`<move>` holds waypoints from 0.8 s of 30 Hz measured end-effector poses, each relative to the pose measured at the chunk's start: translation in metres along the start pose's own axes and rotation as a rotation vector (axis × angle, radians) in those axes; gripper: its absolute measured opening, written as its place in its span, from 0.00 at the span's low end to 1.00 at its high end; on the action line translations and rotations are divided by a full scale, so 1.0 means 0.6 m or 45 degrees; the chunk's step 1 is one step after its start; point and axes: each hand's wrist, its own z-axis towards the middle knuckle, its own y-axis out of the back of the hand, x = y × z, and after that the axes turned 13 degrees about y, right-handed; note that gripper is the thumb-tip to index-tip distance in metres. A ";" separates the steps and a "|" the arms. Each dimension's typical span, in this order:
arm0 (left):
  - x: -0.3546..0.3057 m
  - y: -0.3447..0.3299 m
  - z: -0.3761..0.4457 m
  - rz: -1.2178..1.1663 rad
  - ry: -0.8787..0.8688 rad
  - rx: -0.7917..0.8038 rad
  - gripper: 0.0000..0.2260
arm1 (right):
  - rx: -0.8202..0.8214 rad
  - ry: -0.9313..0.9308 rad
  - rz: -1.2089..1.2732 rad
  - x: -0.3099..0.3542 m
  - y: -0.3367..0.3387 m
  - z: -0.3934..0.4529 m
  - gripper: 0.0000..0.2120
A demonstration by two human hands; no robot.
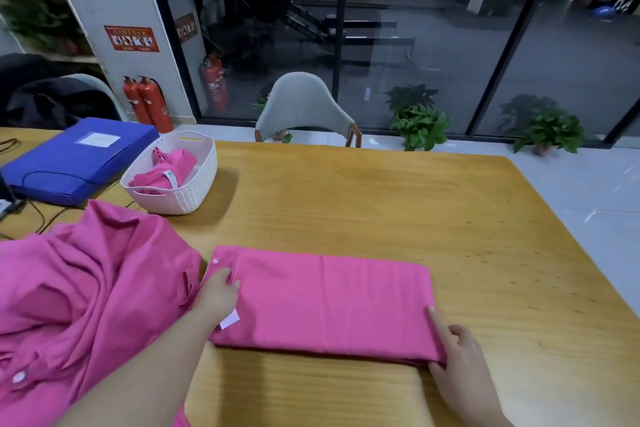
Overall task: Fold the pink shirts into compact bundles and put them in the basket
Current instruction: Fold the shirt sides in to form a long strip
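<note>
A pink shirt (325,302), folded into a long flat rectangle, lies near the desk's (381,191) near edge. The left hand (218,295) pinches its collar end; the right hand (457,354) grips its opposite end. A white basket (180,191) holding pink bundles (166,170) stands toward the far left, beside a blue folder (76,159).

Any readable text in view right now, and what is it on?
"04": black board outside the window.
Red wall notice: blurred, unreadable.
Brown sign behind the glass: unreadable.
Blue folder label: too faint.
Fire extinguisher labels and folded shirt tag: unreadable.
</note>
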 end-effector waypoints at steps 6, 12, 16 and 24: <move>0.005 -0.013 0.015 -0.019 -0.031 -0.089 0.11 | 0.005 0.109 -0.046 -0.013 -0.003 -0.006 0.49; -0.011 0.017 0.019 -0.146 -0.103 -0.239 0.13 | -0.048 0.346 -0.279 -0.007 -0.026 0.001 0.53; 0.004 0.035 0.034 0.096 -0.055 -0.232 0.15 | -0.073 0.334 -0.403 0.012 -0.029 0.013 0.41; 0.015 0.002 0.025 0.502 0.035 -0.434 0.13 | 0.414 0.126 0.058 0.033 0.024 0.024 0.23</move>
